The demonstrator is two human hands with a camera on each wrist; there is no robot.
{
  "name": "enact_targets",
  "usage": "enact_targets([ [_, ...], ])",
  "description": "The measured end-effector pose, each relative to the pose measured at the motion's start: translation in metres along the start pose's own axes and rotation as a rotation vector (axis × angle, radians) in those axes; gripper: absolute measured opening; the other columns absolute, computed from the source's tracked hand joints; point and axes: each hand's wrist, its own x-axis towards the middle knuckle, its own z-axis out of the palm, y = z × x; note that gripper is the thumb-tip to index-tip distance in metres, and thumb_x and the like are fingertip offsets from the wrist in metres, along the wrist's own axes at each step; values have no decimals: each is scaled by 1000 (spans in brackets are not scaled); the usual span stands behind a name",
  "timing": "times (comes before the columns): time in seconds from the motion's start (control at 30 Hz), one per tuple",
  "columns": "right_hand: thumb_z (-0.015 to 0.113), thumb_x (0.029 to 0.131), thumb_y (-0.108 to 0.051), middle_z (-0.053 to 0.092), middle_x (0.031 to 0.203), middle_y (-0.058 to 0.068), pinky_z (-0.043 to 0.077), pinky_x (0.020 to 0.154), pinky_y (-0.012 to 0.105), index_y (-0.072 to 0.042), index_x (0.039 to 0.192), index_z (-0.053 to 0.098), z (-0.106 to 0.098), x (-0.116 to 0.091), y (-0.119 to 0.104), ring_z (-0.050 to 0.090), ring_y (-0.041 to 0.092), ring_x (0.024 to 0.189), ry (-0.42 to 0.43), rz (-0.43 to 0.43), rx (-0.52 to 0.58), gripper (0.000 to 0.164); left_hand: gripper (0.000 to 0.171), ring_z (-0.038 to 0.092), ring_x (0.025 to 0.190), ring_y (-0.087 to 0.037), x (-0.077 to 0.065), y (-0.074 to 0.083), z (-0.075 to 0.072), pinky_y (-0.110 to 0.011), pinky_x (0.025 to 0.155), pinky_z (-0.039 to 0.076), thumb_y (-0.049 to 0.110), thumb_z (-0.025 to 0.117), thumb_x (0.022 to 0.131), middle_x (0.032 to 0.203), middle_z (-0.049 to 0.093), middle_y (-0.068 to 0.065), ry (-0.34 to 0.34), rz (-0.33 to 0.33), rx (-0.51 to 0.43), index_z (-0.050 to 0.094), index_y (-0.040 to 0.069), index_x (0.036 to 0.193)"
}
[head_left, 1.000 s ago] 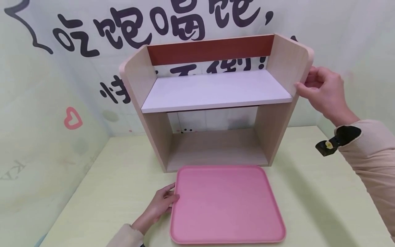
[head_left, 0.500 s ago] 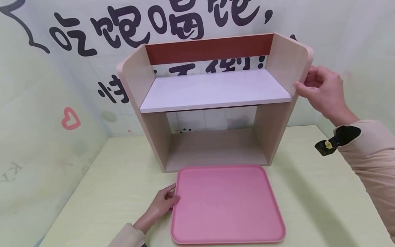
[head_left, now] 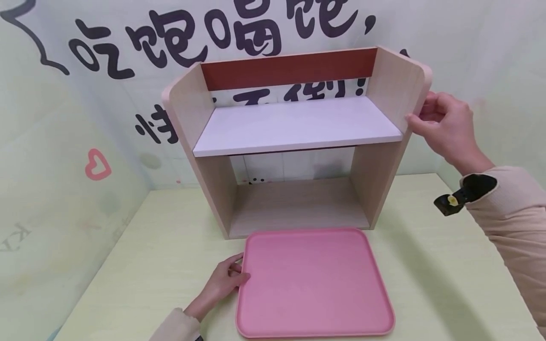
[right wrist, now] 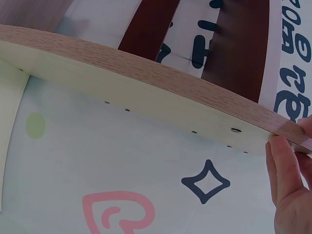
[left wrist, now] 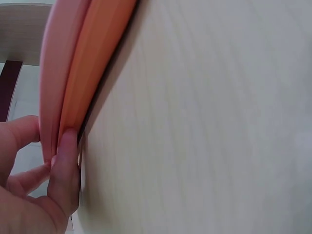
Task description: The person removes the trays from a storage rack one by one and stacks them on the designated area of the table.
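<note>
A pink rectangular tray (head_left: 315, 284) lies flat on the table in front of a small wooden shelf (head_left: 296, 148). My left hand (head_left: 223, 282) pinches the tray's left edge. In the left wrist view, the thumb is on the pink rim (left wrist: 58, 83) and fingers reach an orange layer (left wrist: 95, 63) beneath it; whether that is a second tray I cannot tell. High on the shelf's right side panel (head_left: 398, 90), my right hand (head_left: 450, 125) grips the front edge between thumb and fingers. The right wrist view shows that panel's outer face (right wrist: 161, 107) and the fingers against it.
The shelf has a white upper board (head_left: 298, 123), a dark red back strip (head_left: 290, 68) and a wooden base board (head_left: 298, 203). Behind it hangs a pale wall covering (head_left: 115, 28) with black characters. The pale yellow table (head_left: 141, 265) extends on both sides of the tray.
The head view shifts very slightly. Both hands keep their holds, and the tray and shelf stay in place.
</note>
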Motion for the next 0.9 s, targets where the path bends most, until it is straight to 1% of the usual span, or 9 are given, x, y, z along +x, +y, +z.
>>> enact_targets([
  [0.17,63,80,-20,52,84,-11,42,63,5,0,114,53,0,-1,1,52,-2,72,-2,-1,-12,41,57,55,68,-17,-1,-4,1,-30,54,52,1,62,77,95,55,-15,-7,-6,-5,36,-12,127],
  [0.33,64,79,-18,53,79,-16,41,62,5,-6,104,56,-5,1,2,53,-4,70,28,1,33,29,56,54,68,-17,2,0,4,-29,54,51,3,62,78,96,55,-15,-2,30,-1,38,-10,127],
  [0.4,64,79,-17,53,79,-16,41,62,4,-9,103,57,-7,1,3,53,-5,70,32,2,50,27,56,54,68,-17,4,3,5,-29,53,51,3,62,78,96,54,-15,-6,37,-1,38,-10,127],
  [0.43,64,79,-18,53,80,-16,41,62,4,-9,103,57,-8,1,3,53,-5,71,28,3,50,26,56,54,68,-17,5,4,4,-29,53,51,3,62,78,96,54,-15,-15,40,0,38,-9,127],
  [0.53,63,80,-20,53,81,-16,41,62,4,-4,108,57,-8,-3,7,53,-5,72,-1,9,47,33,57,56,70,-17,6,6,0,-30,55,52,7,62,80,97,53,-15,-61,42,13,37,-9,127],
  [0.67,61,83,-23,56,83,-16,44,62,6,3,114,53,-6,-15,19,55,-7,73,-67,12,72,42,57,55,79,-20,7,11,-11,-33,59,51,13,61,82,102,53,-15,-84,30,50,36,-7,129],
  [0.77,60,84,-21,59,83,-17,46,60,9,4,112,53,-4,-26,30,58,-7,71,-103,-1,100,39,56,55,90,-26,10,16,-25,-34,65,51,15,59,84,108,52,-19,-46,33,83,36,-6,130],
  [0.83,59,85,-20,60,82,-19,46,59,9,4,110,54,-4,-32,37,59,-8,71,-111,-20,97,35,54,54,97,-32,11,21,-39,-36,72,50,16,57,86,112,51,-23,-21,70,125,35,-6,130],
  [0.9,58,86,-20,59,78,-23,45,59,7,4,108,55,-3,-38,46,57,-11,69,-110,-39,34,33,52,51,102,-37,13,27,-54,-40,79,48,17,56,87,115,50,-27,20,131,223,36,-7,129],
])
